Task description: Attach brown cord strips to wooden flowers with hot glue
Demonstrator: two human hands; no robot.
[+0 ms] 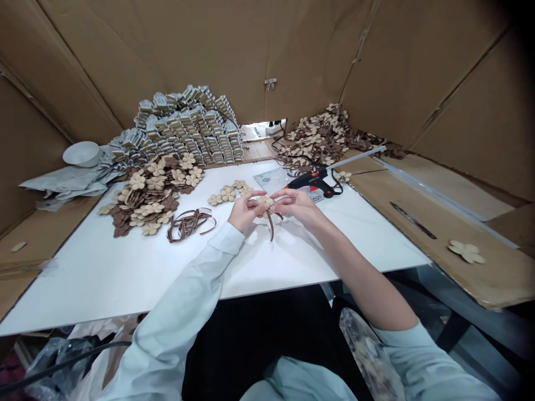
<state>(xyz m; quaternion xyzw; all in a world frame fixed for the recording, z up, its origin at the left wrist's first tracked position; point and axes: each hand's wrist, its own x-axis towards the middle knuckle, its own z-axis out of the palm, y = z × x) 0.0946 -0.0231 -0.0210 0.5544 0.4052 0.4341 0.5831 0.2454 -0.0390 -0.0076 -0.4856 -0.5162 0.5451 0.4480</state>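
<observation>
Between both hands, above the white board, is a cream felt flower (264,200) with brown ribbon ends (271,227) hanging below it. My left hand (246,211) pinches its left side. My right hand (297,205) grips the right side, fingers closed; the fingertips partly cover the flower. Just behind my hands lie a few loose cream flowers (228,193). A black and orange glue gun (311,179) rests behind my right hand, a long clear glue stick (357,157) sticking out of its back. Left of my hands sits a loose coil of brown ribbon (188,225).
A heap of cream and brown flowers (152,192) covers the board's left side. Behind it rise stacked small pieces (188,128). Another pile of flowers with ribbons (320,136) stands at back right. A white bowl (82,153), tweezers (413,220) and cardboard walls (209,44) surround the board.
</observation>
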